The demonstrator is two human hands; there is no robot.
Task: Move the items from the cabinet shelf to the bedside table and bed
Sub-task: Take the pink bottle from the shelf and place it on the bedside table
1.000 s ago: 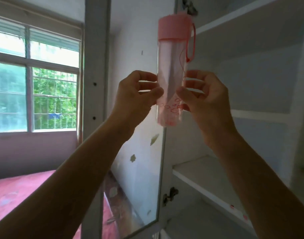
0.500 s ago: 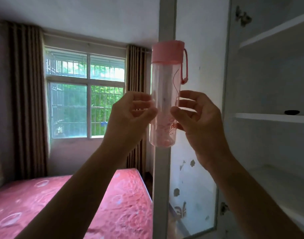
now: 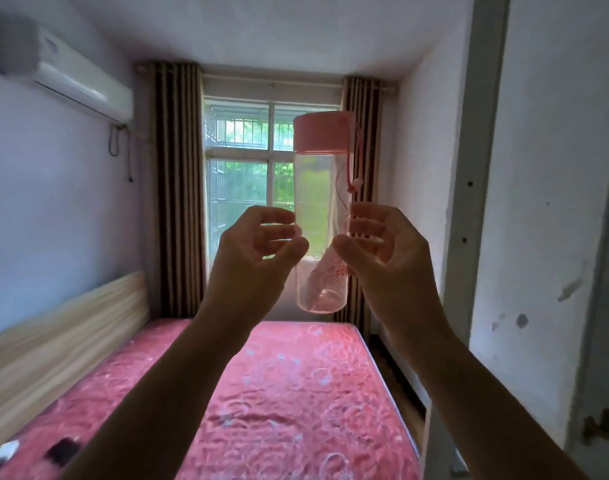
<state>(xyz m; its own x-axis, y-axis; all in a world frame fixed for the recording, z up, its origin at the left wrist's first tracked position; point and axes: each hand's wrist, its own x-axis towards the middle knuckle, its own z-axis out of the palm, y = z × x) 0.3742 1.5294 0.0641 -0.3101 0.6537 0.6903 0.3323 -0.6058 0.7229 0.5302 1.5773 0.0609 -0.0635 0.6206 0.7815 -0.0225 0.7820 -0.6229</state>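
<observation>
Head view, the only 1 supplied. I see a clear bottle (image 3: 321,233) with a pink lid (image 3: 322,132) held upright in mid-air between 2 hands, in front of the window (image 3: 247,178) and above the far end of the bed (image 3: 296,393). My left hand (image 3: 258,258) is closed on the bottle's left side, thumb in front and fingertips curled toward the wall of the bottle; my right hand (image 3: 382,251) is closed on its right side in the same way. Both grip at the lower half, so the lid end stands well above the hands. A thin pink strap (image 3: 353,161) hangs from the lid down the right side, near the right fingers. Risk, as I judge it: the grip is by fingertips on a smooth wall, so the bottle could slip down or tip at the top during the carry; the strap could catch on a finger at release. Laid on the soft red mattress, the round bottle may roll. Contents: the bottle appears empty, with only a pink tint and red print at its base. On the bed's near left corner lie a white object (image 3: 3,451) and a dark object (image 3: 61,451), too blurred to name. No bedside tabletop is in view.
</observation>
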